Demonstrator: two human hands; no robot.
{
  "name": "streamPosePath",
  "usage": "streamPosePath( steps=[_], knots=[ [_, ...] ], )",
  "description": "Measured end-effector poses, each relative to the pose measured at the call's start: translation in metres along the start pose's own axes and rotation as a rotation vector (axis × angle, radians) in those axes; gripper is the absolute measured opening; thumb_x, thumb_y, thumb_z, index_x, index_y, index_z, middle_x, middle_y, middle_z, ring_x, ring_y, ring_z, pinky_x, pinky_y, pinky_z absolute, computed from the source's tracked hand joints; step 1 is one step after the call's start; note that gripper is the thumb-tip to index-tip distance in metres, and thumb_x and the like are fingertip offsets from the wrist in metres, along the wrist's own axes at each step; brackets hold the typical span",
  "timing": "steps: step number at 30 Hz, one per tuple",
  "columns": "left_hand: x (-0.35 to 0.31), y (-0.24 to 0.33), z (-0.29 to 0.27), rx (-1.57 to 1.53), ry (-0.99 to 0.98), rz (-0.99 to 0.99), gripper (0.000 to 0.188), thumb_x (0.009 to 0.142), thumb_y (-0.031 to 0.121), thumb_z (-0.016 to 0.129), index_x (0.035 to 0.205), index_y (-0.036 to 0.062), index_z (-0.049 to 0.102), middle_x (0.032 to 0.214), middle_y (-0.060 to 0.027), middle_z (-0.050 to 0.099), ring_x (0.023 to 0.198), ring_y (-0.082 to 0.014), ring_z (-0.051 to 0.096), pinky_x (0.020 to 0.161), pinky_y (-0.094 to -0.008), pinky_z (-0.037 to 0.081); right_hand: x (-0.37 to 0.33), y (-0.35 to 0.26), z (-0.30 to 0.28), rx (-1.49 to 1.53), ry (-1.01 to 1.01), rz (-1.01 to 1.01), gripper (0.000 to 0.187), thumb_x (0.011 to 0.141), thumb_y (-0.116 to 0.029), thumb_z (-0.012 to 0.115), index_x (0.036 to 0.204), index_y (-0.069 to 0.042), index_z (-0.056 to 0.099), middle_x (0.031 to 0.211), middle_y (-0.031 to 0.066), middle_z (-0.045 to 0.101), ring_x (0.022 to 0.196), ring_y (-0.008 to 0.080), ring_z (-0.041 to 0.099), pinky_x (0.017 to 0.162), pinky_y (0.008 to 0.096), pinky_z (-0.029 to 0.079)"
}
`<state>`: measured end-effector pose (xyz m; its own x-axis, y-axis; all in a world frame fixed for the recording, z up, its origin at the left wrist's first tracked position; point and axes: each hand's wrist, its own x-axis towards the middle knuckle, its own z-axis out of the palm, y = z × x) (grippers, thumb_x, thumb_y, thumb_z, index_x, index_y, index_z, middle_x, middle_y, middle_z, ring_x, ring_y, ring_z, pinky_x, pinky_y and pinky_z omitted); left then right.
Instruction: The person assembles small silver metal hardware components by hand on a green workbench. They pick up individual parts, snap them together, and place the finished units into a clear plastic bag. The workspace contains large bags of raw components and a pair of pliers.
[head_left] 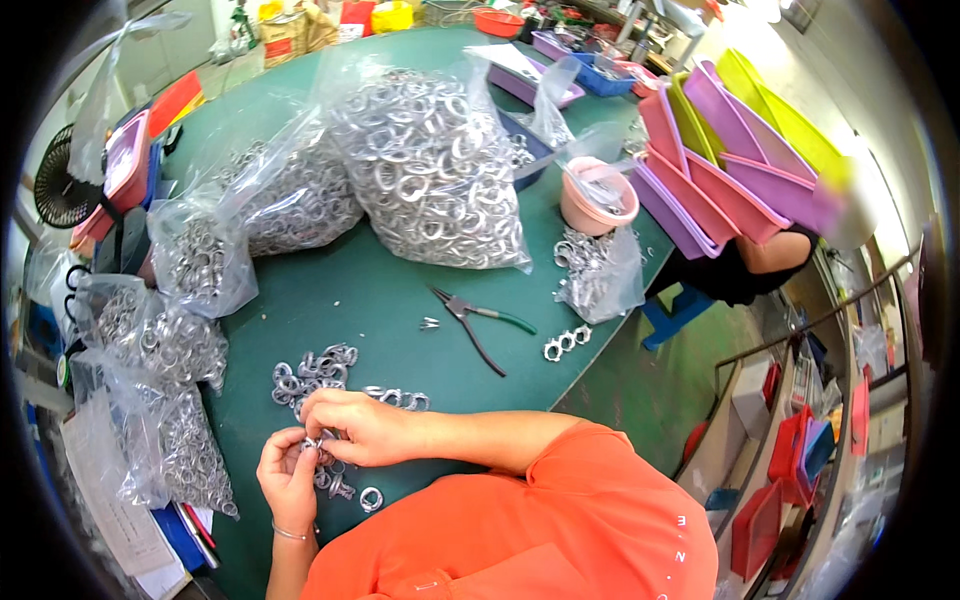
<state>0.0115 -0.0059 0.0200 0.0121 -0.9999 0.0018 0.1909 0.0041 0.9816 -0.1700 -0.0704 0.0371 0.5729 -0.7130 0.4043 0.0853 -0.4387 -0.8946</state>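
Note:
Low over the green table, my left hand (287,478) and my right hand (365,428) meet, fingers pinched together on a small silvery metal ring (318,444), partly hidden by the fingertips. Just beyond them lies a loose heap of metal rings (312,376), and a short row of rings (405,399) runs off to its right. More rings (335,484) sit below my right wrist, with a single ring (371,499) apart from them. Farther off, pliers (468,311) with green and dark handles lie spread beside a few tiny metal pieces (429,323).
Clear plastic bags of rings stand along the left (195,450) and at the back (435,170). At right are a pink bucket (598,197), a smaller bag (602,275) and several rings (567,343) near the table edge. Stacked coloured baskets (725,160) partly hide another person (765,262).

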Motion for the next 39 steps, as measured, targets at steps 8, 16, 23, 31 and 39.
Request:
streamPosePath(
  steps=[8,16,23,31,39],
  knots=[
    [-0.006,0.003,0.001,0.026,-0.069,-0.047,0.022,0.083,-0.009,0.063,0.104,-0.0034,0.057,0.098,-0.0051,0.058,0.084,-0.0104,0.058,0.077,-0.0235,0.049,-0.018,0.001,0.008,-0.155,0.031,0.122,0.018,0.075,0.002,0.058,0.093,-0.002,0.055,0.087,0.0119,0.057,0.081,0.0304,0.059,0.07,0.0375,0.048],
    [-0.01,0.001,-0.001,0.11,0.061,0.039,0.017,0.084,-0.011,0.062,0.1,-0.0044,0.057,0.097,-0.0071,0.061,0.082,-0.0106,0.062,0.073,-0.0223,0.051,-0.015,-0.009,-0.003,0.059,-0.128,0.271,0.03,0.078,-0.001,0.065,0.107,-0.001,0.057,0.101,0.0091,0.059,0.084,0.0221,0.06,0.069,0.0321,0.05],
    [-0.009,0.004,-0.004,0.045,0.003,-0.14,0.011,0.09,-0.005,0.057,0.101,-0.0037,0.055,0.086,-0.0081,0.064,0.07,-0.0117,0.064,0.065,-0.0236,0.054,-0.025,0.003,0.003,0.094,-0.077,0.188,0.039,0.08,-0.01,0.073,0.115,-0.003,0.056,0.103,0.0094,0.057,0.085,0.0182,0.058,0.069,0.0311,0.051],
    [-0.01,0.002,0.004,-0.211,-0.054,-0.226,0.023,0.089,0.004,0.065,0.107,-0.0037,0.053,0.093,-0.0112,0.064,0.077,-0.015,0.065,0.07,-0.0267,0.056,-0.021,-0.009,-0.001,-0.205,-0.003,0.161,0.032,0.085,-0.027,0.065,0.103,-0.001,0.057,0.083,0.013,0.06,0.074,0.0276,0.06,0.069,0.0378,0.048],
    [-0.01,-0.003,-0.001,-0.046,-0.113,-0.196,0.019,0.088,0.0,0.065,0.104,-0.0037,0.055,0.098,-0.0096,0.063,0.085,-0.0125,0.063,0.075,-0.0246,0.053,-0.023,-0.005,-0.001,-0.241,-0.01,0.212,0.028,0.083,-0.029,0.066,0.091,-0.002,0.067,0.067,0.0149,0.062,0.058,0.0306,0.062,0.053,0.0393,0.047]
  ],
)
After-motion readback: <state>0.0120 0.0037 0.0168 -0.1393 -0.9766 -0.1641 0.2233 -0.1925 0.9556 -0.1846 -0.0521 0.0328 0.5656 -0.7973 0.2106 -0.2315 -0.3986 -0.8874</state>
